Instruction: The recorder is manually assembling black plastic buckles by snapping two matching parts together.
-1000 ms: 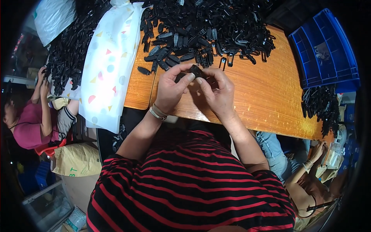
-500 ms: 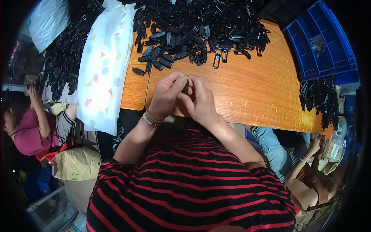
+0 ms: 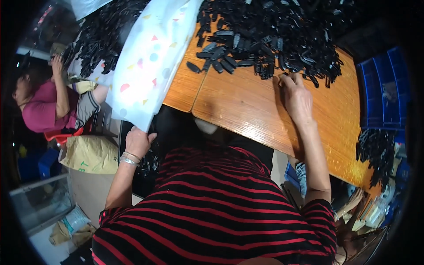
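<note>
My right hand [image 3: 297, 98] reaches to the front edge of a heap of small black plastic clips [image 3: 265, 42] on the wooden table. Its thumb and fingers are pinched on a black clip there, mostly hidden by the fingers. Down at the left, my left hand [image 3: 138, 142] is just below the near end of a white patterned plastic sheet [image 3: 152, 66]. That hand's thumb stands apart, its other fingers are partly hidden, and no object shows in it. Black clips [image 3: 151, 162] lie low beside it, off the table.
More black parts [image 3: 104, 37] are heaped left of the sheet. A blue crate [image 3: 382, 88] stands at the right, with black parts [image 3: 375, 148] near it. One person [image 3: 48, 104] sits at the left; another person's hand [image 3: 353, 201] shows at the lower right. A paper sack [image 3: 90, 154] is on the floor.
My hands were together at the table's near edge. The left has moved down-left below the sheet; the right has moved forward-right to the clip heap. The whole view has shifted.
</note>
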Demonstrator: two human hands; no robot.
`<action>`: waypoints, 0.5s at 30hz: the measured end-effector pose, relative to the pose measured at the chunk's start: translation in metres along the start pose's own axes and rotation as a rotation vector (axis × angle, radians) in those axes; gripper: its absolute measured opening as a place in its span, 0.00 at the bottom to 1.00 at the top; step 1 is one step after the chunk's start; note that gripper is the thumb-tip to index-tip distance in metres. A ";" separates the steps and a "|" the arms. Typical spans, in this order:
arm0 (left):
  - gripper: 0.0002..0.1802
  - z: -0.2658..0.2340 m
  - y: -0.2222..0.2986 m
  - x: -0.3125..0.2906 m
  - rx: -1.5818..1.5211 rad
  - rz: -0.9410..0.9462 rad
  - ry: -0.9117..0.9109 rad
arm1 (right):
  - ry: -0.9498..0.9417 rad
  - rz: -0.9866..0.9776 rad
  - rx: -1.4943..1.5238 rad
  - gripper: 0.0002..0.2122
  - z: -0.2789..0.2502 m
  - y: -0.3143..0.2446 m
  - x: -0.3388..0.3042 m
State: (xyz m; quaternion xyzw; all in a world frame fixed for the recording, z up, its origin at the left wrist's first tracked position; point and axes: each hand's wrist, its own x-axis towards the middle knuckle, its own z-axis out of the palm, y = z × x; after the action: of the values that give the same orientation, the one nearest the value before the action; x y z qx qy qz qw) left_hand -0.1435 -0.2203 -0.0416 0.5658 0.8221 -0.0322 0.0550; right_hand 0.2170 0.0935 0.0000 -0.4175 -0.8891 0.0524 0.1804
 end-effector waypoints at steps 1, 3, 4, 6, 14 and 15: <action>0.16 -0.008 0.008 0.002 0.008 -0.021 -0.095 | 0.001 -0.011 0.004 0.11 0.001 0.004 0.004; 0.14 -0.030 0.034 0.011 -0.103 0.011 -0.299 | -0.032 -0.086 -0.036 0.12 0.004 0.008 0.009; 0.13 -0.038 0.047 0.022 -0.224 0.071 -0.404 | -0.034 -0.097 -0.039 0.12 0.006 0.012 0.010; 0.08 -0.048 0.076 0.042 -0.653 0.445 -0.171 | -0.085 -0.132 -0.120 0.12 0.012 0.019 0.013; 0.12 -0.059 0.108 0.148 -0.377 0.377 0.551 | -0.149 -0.057 0.105 0.09 0.000 -0.019 -0.012; 0.12 -0.055 0.103 0.155 -0.279 0.382 0.552 | -0.138 -0.062 0.141 0.09 0.000 -0.029 -0.016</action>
State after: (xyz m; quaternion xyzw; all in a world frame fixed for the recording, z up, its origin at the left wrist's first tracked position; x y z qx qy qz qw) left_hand -0.1049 -0.0334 -0.0058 0.6837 0.6818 0.2449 -0.0873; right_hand 0.2057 0.0623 0.0027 -0.3712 -0.9060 0.1381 0.1491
